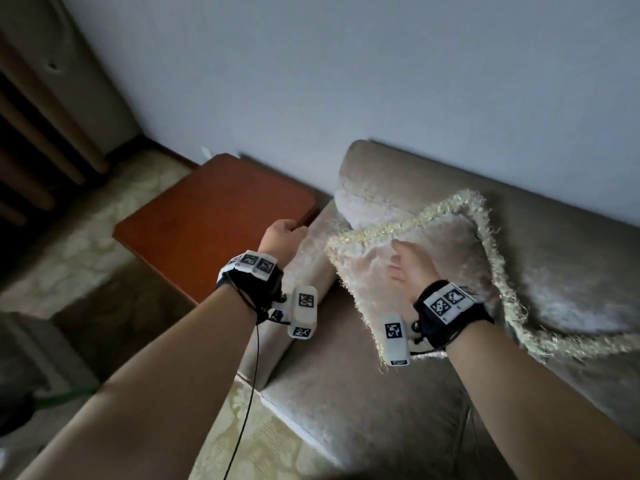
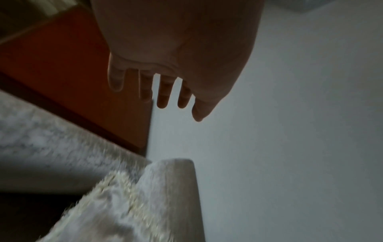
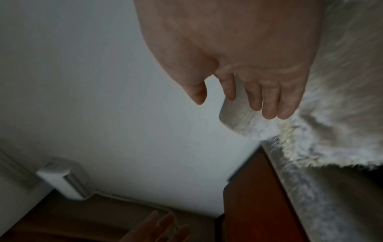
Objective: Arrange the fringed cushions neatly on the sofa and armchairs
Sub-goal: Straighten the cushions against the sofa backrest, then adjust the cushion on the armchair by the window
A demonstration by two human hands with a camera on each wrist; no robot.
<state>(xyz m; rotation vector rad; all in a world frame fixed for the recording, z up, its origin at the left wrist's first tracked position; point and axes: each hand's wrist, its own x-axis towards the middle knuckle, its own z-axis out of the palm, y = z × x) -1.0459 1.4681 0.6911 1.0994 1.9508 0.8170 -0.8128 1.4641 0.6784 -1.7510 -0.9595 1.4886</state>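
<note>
A beige cushion [image 1: 446,247] edged with pale yellow fringe stands tilted on the beige sofa [image 1: 363,393], its top leaning toward the backrest [image 1: 540,220]. My right hand [image 1: 410,265] lies against the cushion's front face with straight fingers [image 3: 269,104]; the cushion [image 3: 342,98] is beside its little-finger edge. My left hand [image 1: 282,233] hovers over the sofa armrest [image 1: 311,261], fingers [image 2: 163,91] straight, holding nothing. The cushion's fringed corner [image 2: 116,204] shows below it. More fringe [image 1: 571,344] runs along the seat at the right; I cannot tell whether it belongs to another cushion.
A red-brown wooden side table [image 1: 207,216] stands against the armrest's left side, by the white wall [image 1: 346,81]. Patterned pale carpet [image 1: 86,237] covers the floor. A white box [image 3: 62,180] sits at the wall's foot. A dark cable [image 1: 254,375] hangs from my left wrist.
</note>
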